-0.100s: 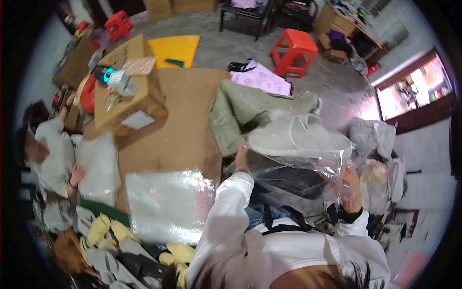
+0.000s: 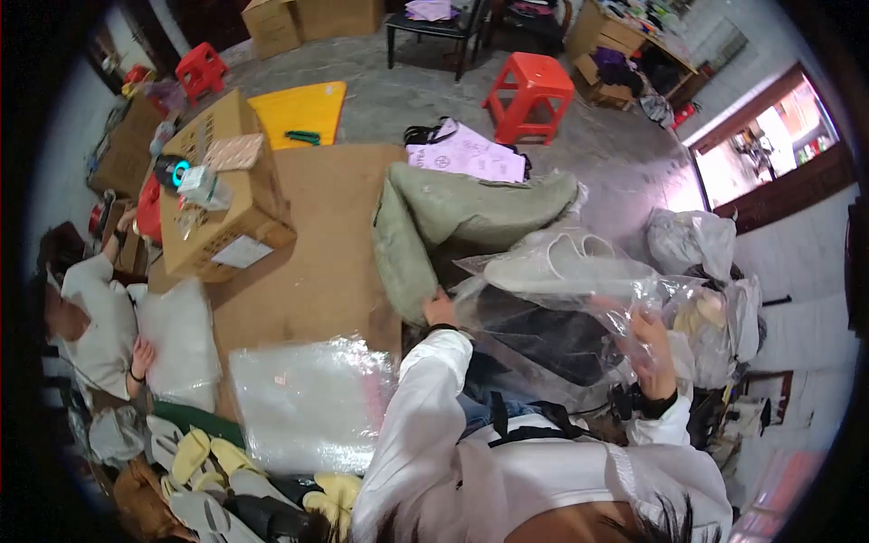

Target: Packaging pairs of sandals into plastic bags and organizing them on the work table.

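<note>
A clear plastic bag (image 2: 543, 308) is stretched open between my two hands, above my lap. My left hand (image 2: 441, 310) grips its left edge, beside an olive-green sack (image 2: 425, 217). My right hand (image 2: 654, 342) grips the bag's right edge. A pair of pale grey slippers (image 2: 561, 262) lies on or in the upper part of the bag, soles up. Both my sleeves are white.
A brown cardboard sheet (image 2: 308, 262) covers the floor, with a stack of clear bags (image 2: 308, 407) on it and a cardboard box (image 2: 226, 199) at the left. Another person (image 2: 90, 317) sits at the left. Yellow and white slippers (image 2: 208, 471) lie lower left. A red stool (image 2: 534, 90) stands behind.
</note>
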`<action>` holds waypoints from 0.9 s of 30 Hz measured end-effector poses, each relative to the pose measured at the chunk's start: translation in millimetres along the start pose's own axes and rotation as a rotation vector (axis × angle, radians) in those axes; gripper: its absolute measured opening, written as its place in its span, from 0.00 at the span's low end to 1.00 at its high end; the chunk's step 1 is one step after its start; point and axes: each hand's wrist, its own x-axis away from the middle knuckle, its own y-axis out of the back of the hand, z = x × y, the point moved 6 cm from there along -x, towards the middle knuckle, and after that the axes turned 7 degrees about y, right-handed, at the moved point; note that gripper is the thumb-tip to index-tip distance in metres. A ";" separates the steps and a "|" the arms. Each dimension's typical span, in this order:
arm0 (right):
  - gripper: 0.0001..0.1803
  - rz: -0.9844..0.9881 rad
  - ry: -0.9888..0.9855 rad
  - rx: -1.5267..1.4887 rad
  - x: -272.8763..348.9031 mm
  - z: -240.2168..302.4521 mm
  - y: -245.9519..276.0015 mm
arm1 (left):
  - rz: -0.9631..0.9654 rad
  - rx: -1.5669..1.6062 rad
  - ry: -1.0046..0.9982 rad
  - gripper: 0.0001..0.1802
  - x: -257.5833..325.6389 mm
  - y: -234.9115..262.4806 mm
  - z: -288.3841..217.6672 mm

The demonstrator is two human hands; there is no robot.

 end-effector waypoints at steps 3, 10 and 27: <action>0.22 -0.224 -0.064 0.149 -3.3 3.7 65.0 | 0.451 -0.438 -0.080 0.16 42.4 75.1 -59.0; 0.11 0.467 0.158 0.521 -30.0 -5.9 17.5 | 0.180 0.080 -0.435 0.23 69.5 10.8 -52.0; 0.12 0.166 -0.677 -0.144 -124.4 -167.8 139.9 | -0.068 -0.134 -0.298 0.09 130.8 70.2 -56.2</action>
